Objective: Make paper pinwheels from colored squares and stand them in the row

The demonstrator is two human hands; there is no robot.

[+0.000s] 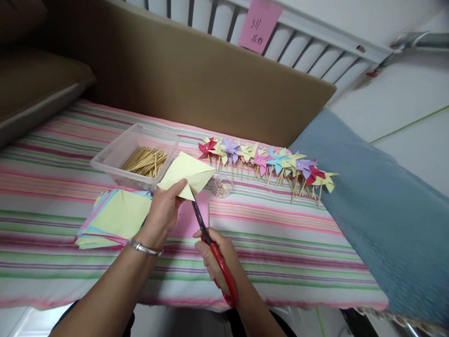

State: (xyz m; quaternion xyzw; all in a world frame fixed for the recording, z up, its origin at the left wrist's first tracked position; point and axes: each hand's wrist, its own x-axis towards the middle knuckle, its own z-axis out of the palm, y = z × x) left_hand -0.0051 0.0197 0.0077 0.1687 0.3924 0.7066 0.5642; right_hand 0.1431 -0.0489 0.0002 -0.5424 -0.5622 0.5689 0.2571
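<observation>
Pinched in my left hand (164, 206) is a square of pale yellow paper (191, 171), held up above the cloth with slits running in from its corners. My right hand (219, 255) is closed around the red handles of a pair of scissors (201, 220). The dark blades reach up to the paper's lower corner, and their tips are partly hidden by it. Under the blades lies a pink sheet (191, 215). To the left of my left hand sits a stack of coloured paper squares (119, 215), a yellow one on top.
A clear plastic box (105, 159) holds many wooden sticks (145, 161). A small round container (222, 187) of tiny pieces stands right of the paper. Several finished paper pinwheels (261, 159) on sticks lie in a row before a cardboard panel (196, 70). Striped cloth (280, 276) covers the surface.
</observation>
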